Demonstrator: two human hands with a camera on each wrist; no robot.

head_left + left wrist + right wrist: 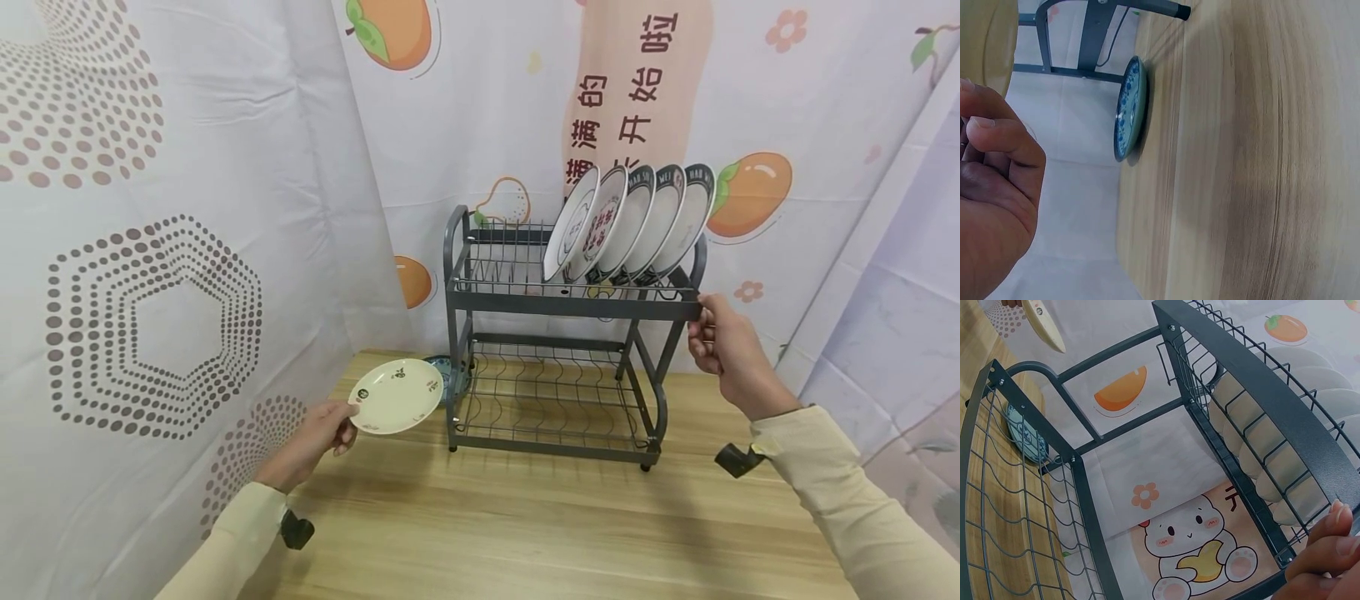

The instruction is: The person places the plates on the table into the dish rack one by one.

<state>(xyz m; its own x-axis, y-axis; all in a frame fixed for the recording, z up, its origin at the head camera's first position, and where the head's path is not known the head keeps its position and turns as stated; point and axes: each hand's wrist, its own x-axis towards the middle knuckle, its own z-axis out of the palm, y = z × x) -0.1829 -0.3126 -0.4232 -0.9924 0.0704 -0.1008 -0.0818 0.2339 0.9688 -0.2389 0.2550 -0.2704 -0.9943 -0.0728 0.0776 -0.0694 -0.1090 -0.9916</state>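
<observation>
My left hand [322, 429] pinches the rim of a cream plate [397, 397] with small dark motifs, held above the table left of the rack. Only a slice of that plate [985, 44] shows in the left wrist view. My right hand [723, 350] grips the right front corner of the dark grey two-tier dish rack [570, 304]. Several white plates [626, 221], some with dark lettered rims, stand on edge in the right part of its upper tier. A blue patterned plate [1130, 109] lies on the table by the rack's left side, partly hidden in the head view.
The lower tier [551, 392] is a wavy wire shelf. Printed white curtains [480, 158] hang behind and at both sides. The wooden table [495, 517] stretches out in front of the rack.
</observation>
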